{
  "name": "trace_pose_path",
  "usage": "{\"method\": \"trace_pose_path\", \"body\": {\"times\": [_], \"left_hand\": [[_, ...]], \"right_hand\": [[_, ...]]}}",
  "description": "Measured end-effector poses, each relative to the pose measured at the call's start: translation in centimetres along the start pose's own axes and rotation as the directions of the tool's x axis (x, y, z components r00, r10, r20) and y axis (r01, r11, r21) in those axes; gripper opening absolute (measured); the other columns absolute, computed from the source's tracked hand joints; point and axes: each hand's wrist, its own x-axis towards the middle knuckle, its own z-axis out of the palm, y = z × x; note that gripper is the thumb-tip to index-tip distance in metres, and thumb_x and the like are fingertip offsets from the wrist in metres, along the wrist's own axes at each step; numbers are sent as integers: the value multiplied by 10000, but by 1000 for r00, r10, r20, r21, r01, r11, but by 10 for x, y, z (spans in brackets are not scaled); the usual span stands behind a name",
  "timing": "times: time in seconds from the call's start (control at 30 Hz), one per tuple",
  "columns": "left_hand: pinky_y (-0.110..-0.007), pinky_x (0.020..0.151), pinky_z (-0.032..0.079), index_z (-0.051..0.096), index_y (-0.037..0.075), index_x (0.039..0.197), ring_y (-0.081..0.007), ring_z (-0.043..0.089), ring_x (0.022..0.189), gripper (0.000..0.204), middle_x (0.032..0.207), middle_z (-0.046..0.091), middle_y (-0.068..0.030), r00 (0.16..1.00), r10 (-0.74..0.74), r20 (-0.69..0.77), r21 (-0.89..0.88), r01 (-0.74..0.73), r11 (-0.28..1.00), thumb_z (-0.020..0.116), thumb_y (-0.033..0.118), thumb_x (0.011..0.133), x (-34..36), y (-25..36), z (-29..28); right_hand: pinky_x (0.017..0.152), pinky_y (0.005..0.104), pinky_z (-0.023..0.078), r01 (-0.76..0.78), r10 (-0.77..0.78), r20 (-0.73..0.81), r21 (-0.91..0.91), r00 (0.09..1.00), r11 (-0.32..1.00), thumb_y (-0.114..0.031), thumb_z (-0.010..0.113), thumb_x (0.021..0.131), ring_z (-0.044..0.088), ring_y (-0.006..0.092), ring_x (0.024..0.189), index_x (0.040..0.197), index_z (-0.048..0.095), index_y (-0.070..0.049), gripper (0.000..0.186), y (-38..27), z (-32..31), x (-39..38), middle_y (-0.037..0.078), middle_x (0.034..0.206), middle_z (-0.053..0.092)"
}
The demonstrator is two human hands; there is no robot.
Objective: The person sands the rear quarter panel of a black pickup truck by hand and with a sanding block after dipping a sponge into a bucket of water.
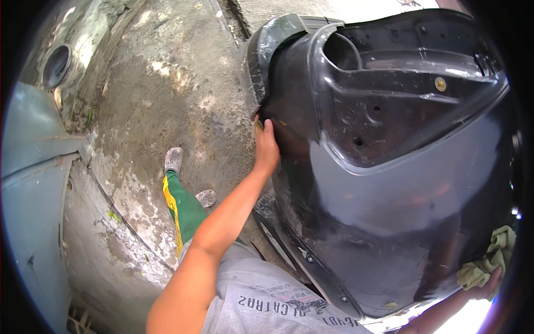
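A large, glossy black, curved body shell [400,200] fills the right half of the view, close beside the person. The left hand [268,147] is against its left edge, with the thumb extended upward; the other fingers are partly hidden, so I cannot tell if this hand grips or only rests. The right hand [488,285], at the lower right, is closed on a bunched, pale olive-green cloth [489,257], near the lower right side of the shell.

About the progress, the middle of the shell looks smooth and gives a broad, pale reflection, so in my judgement this area is in good condition. Other parts look less finished: the recessed upper area shows scuffs and whitish marks around the small holes, and a small tan smudge [391,305] lies near the lower border. The left flank looks duller and dusty. Where the cloth already passed cannot be told from this one view, and the far right side is too dark at the rim to judge. A round yellowish fastener [440,84] sits in the recess, and small screws line the dark lower-left strip [325,273].
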Motion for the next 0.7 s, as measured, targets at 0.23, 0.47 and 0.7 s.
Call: {"method": "trace_pose_path", "body": {"times": [0.23, 0.47, 0.7], "left_hand": [[-416, 1306, 121, 111, -141, 1609, -377, 148, 1610, 706, 1708, 148, -308, 947, 320, 7, 153, -317, 936, 402, 286, 1128, -32, 50, 31], [-434, 1306, 104, 245, -75, 1623, -361, 105, 1626, 648, 1737, 136, -247, 815, 558, 157, 97, -575, 813, 441, 267, 1109, -28, 13, 1], [-402, 1248, 267, 385, -82, 1547, -375, 352, 1532, 652, 1616, 417, -268, 977, -165, 134, 32, 162, 986, 313, 421, 1138, -33, -75, -32]], "right_hand": [[903, 323, 595, 55, -56, -23, -34, 998, 998, -245, 820, 908, 712, 207, 975, 1122, 753, 64, 382, -39, 48, -33, 139, 1153, 750], [901, 331, 594, 87, -87, 45, -6, 995, 996, -276, 814, 914, 714, 205, 975, 1182, 733, 47, 428, -48, 60, -37, 125, 1177, 742], [867, 326, 606, 6, -2, 109, -38, 994, 999, -306, 804, 921, 720, 206, 969, 1225, 712, 35, 466, -52, 67, -34, 123, 1184, 735]]}}
